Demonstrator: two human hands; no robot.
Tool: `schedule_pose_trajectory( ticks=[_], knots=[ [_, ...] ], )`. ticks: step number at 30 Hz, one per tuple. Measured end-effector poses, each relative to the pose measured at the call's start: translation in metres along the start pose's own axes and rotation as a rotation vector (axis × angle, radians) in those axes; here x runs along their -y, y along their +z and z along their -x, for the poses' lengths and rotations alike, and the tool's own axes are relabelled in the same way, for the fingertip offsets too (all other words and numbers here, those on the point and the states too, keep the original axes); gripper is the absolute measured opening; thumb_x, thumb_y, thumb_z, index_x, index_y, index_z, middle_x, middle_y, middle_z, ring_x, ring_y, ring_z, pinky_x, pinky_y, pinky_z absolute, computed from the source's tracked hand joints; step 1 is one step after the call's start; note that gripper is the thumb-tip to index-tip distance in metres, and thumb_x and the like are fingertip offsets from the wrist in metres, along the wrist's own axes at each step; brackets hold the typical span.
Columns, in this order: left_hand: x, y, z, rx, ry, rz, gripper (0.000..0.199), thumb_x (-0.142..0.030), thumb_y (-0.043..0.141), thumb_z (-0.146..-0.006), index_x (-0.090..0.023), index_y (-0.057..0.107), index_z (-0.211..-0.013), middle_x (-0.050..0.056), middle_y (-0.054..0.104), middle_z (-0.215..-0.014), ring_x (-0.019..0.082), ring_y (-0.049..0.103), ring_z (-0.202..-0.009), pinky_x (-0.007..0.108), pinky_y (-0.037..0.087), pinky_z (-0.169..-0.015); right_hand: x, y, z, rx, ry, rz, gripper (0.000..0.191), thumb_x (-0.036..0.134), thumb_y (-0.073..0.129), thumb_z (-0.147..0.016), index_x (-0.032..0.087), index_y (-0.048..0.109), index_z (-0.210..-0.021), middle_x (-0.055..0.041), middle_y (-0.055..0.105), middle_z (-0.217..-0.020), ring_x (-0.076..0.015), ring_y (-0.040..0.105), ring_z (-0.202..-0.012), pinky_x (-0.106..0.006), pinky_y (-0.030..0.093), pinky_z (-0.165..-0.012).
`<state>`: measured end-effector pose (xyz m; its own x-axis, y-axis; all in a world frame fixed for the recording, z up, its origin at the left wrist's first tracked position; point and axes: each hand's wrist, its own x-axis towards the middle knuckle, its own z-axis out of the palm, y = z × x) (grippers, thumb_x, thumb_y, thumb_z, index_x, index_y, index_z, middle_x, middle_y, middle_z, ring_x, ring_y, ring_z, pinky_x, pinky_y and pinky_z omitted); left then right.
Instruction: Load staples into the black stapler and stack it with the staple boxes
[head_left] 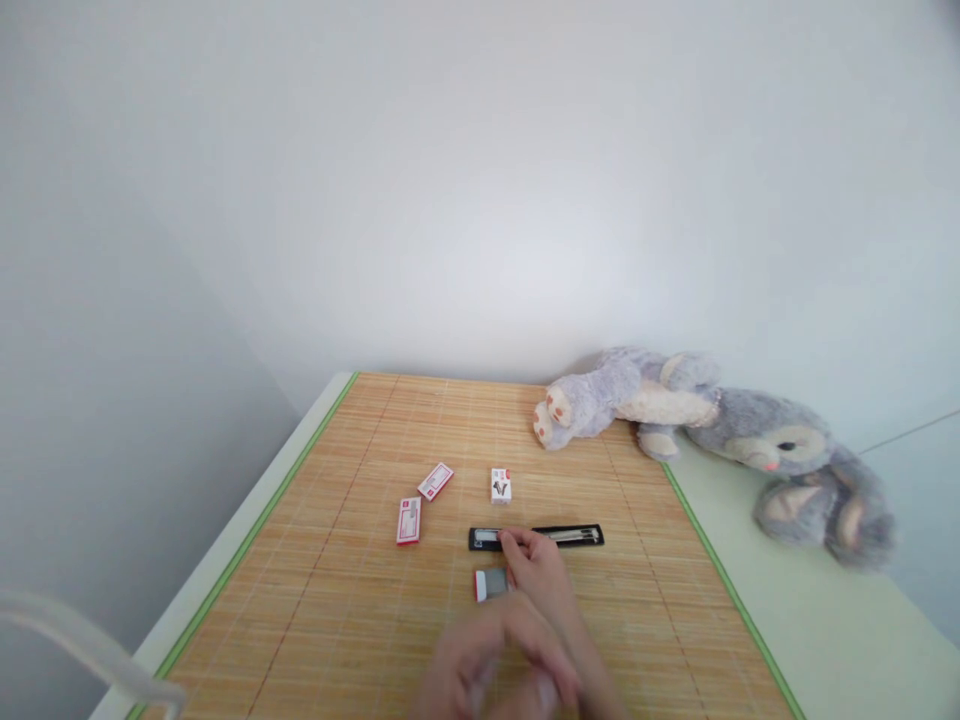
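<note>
Nearest: my left hand (499,635), low in the view and blurred. Its fingers look curled; I cannot tell whether they pinch anything.

Just beyond, my right hand (538,565) reaches forward and a little left. Small open box (491,583), grey inside with a white end, sits by its left side, partly covered by it.

Key relation: the long narrow black case (576,536) lies flat right at my right fingertips, long axis running left to right, across my reach. Right hand is the nearer of the 2; its fingers come over the case left of its middle, both ends showing. Thumb and forefinger drawn close, seemingly touching the case; grip itself not clear, so I cannot tell if they pinch anything. Pale and silvery strips show inside.

Farther: 2 red-and-white boxes off left, 1 nearer (409,521), 1 beyond (436,482); 1 white picture box (501,486) past the case. All on a bamboo mat (337,620) over the surface (825,640).

Far right: grey plush rabbit (600,395), lying down. Behind, pale wall (450,200).
</note>
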<state>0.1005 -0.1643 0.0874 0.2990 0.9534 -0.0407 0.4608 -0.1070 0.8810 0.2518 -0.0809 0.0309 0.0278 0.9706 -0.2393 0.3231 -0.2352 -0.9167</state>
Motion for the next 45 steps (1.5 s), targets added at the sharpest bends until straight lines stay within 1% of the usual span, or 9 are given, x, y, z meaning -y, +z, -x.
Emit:
schedule_pose_trajectory(
  ticks=[1, 4, 9, 13, 18, 21, 28, 36, 45],
  knots=[
    [0.012, -0.001, -0.014, -0.053, -0.023, -0.002, 0.041, -0.050, 0.040, -0.106, -0.032, 0.068, -0.129, 0.009, 0.071, -0.123, 0.030, 0.065, -0.115, 0.055, 0.054, -0.100, 0.001, 0.000, 0.000, -0.010, -0.004, 0.002, 0.057, 0.068, 0.050, -0.092, 0.018, 0.076, -0.087, -0.0018, 0.062, -0.053, -0.0184, 0.053, -0.047, -0.027, 0.035, -0.046],
    [0.053, -0.001, -0.047, -0.425, -0.086, -0.109, 0.038, -0.041, 0.050, -0.101, -0.027, 0.066, -0.133, 0.010, 0.069, -0.127, 0.030, 0.059, -0.124, 0.056, 0.045, -0.111, 0.001, 0.000, 0.001, -0.001, 0.013, -0.036, 0.057, 0.070, 0.049, -0.091, 0.020, 0.075, -0.088, 0.0002, 0.058, -0.049, -0.0182, 0.053, -0.046, -0.027, 0.034, -0.046],
    [0.094, 0.008, -0.064, -0.314, 0.018, -0.234, 0.045, -0.027, 0.058, -0.094, -0.026, 0.061, -0.139, 0.010, 0.064, -0.134, 0.029, 0.057, -0.127, 0.051, 0.047, -0.107, -0.005, 0.001, -0.002, 0.092, 0.079, -0.151, 0.063, 0.072, 0.049, -0.089, 0.015, 0.072, -0.097, 0.0059, 0.048, -0.039, -0.0133, 0.040, -0.036, -0.025, 0.031, -0.044],
    [0.095, 0.010, -0.064, -0.309, 0.032, -0.244, 0.040, -0.025, 0.055, -0.095, -0.027, 0.064, -0.134, 0.009, 0.065, -0.131, 0.028, 0.059, -0.124, 0.048, 0.049, -0.103, -0.010, 0.008, -0.008, 0.020, 0.101, -0.169, 0.060, 0.071, 0.054, -0.085, 0.014, 0.070, -0.095, 0.0076, 0.045, -0.041, -0.0122, 0.036, -0.037, -0.025, 0.030, -0.042],
    [0.094, 0.007, -0.062, -0.273, 0.056, -0.233, 0.036, -0.032, 0.050, -0.102, -0.030, 0.062, -0.136, 0.008, 0.065, -0.133, 0.028, 0.058, -0.124, 0.049, 0.048, -0.104, -0.007, 0.021, -0.012, -0.102, 0.030, -0.105, 0.045, 0.062, 0.064, -0.082, 0.018, 0.069, -0.089, 0.0002, 0.062, -0.059, -0.0159, 0.052, -0.051, -0.026, 0.038, -0.050],
    [0.094, 0.002, -0.053, -0.272, 0.064, -0.209, 0.039, -0.037, 0.058, -0.098, -0.029, 0.059, -0.137, 0.008, 0.063, -0.134, 0.029, 0.056, -0.127, 0.050, 0.046, -0.108, -0.001, 0.017, -0.010, -0.131, -0.026, -0.044, 0.039, 0.059, 0.068, -0.082, 0.020, 0.071, -0.083, 0.0031, 0.055, -0.055, -0.0156, 0.049, -0.052, -0.025, 0.034, -0.051],
    [0.094, -0.006, -0.037, -0.134, 0.109, -0.303, 0.060, -0.044, 0.084, -0.076, -0.033, 0.059, -0.130, 0.005, 0.065, -0.126, 0.032, 0.058, -0.118, 0.048, 0.047, -0.099, -0.004, -0.010, 0.001, -0.098, -0.090, 0.092, 0.034, 0.053, 0.065, -0.089, 0.020, 0.073, -0.085, 0.0064, 0.045, -0.052, -0.0133, 0.041, -0.050, -0.025, 0.027, -0.050],
    [0.101, 0.002, -0.045, -0.227, 0.085, -0.311, 0.036, -0.039, 0.077, -0.084, -0.027, 0.061, -0.113, 0.006, 0.067, -0.114, 0.030, 0.062, -0.108, 0.043, 0.047, -0.092, -0.011, -0.001, -0.001, -0.097, -0.082, 0.032, 0.037, 0.056, 0.065, -0.089, 0.019, 0.071, -0.087, 0.0063, 0.046, -0.055, -0.0133, 0.043, -0.050, -0.025, 0.032, -0.050],
    [0.092, -0.004, -0.043, -0.171, 0.115, -0.347, 0.029, -0.038, 0.079, -0.084, -0.028, 0.063, -0.106, 0.002, 0.069, -0.107, 0.027, 0.062, -0.103, 0.041, 0.044, -0.089, -0.007, -0.015, 0.014, -0.086, -0.151, 0.025, 0.034, 0.055, 0.066, -0.091, 0.021, 0.069, -0.092, 0.0065, 0.047, -0.059, -0.0143, 0.046, -0.055, -0.026, 0.035, -0.054]
  ],
)
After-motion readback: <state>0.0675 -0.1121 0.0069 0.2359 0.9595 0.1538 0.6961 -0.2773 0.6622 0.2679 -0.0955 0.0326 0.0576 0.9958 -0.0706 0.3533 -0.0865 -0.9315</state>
